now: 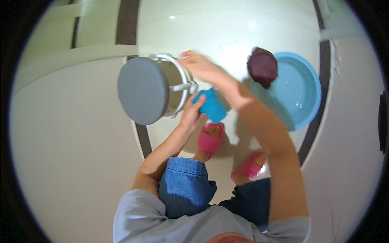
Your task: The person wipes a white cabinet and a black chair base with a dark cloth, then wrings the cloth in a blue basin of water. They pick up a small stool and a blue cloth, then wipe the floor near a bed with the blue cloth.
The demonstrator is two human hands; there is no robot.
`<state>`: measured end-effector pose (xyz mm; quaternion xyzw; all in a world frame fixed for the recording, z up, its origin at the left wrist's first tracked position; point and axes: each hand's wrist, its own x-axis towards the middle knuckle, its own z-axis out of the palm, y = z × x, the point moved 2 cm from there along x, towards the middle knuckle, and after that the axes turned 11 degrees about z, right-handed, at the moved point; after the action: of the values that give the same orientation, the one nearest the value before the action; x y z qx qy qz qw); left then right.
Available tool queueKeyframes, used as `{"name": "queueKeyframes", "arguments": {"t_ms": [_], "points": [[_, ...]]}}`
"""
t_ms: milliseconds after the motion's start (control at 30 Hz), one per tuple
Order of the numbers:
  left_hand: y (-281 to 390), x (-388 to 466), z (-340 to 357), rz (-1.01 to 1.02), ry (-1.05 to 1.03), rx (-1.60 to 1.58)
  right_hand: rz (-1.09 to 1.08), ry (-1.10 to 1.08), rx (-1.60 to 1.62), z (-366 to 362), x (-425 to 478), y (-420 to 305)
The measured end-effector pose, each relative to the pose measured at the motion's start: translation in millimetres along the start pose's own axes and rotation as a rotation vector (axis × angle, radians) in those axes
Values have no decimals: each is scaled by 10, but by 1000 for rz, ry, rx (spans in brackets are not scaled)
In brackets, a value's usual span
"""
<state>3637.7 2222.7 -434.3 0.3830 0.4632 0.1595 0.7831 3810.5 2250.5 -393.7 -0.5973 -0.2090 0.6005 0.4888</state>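
Observation:
A stool with a round grey seat point(142, 91) and a white tubular frame point(184, 76) is tipped, its seat facing left. My left hand point(192, 112) holds a bright blue cloth point(212, 104), thumb on top, close to the lower side of the frame. At the frame's far side is my right hand point(197, 65), blurred, with fingertips at the white ring. Whether those fingers grip the ring is unclear. Part of the frame lies hidden behind the seat and my hands.
To the right, a light blue plastic basin point(299, 91) holds water. A dark maroon cloth point(263, 65) hangs over its left rim. Pale walls point(67, 115) flank the glossy tiled floor point(218, 27). My feet, in pink slippers point(209, 141), are below my hands.

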Motion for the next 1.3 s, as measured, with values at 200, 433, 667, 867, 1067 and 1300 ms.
{"name": "queueKeyframes", "arguments": {"t_ms": [200,433,667,867,1067,1300], "points": [[-106,-382,-931,26,287,29,186,157,-146,1050,336,321],[412,-997,-1447,52,434,106,273,249,60,1201,-176,-326],[1302,-1733,-1891,101,437,-62,-53,490,286,1277,-1858,-1048],[2027,-2160,-1655,273,286,127,107,850,40,1763,-4049,-1472],[2753,-2689,-374,661,-437,899,338,1079,388,2974,-6015,-1066],[2415,-3816,752,1051,-1361,1081,515,1460,215,4360,-7114,-628]]}}
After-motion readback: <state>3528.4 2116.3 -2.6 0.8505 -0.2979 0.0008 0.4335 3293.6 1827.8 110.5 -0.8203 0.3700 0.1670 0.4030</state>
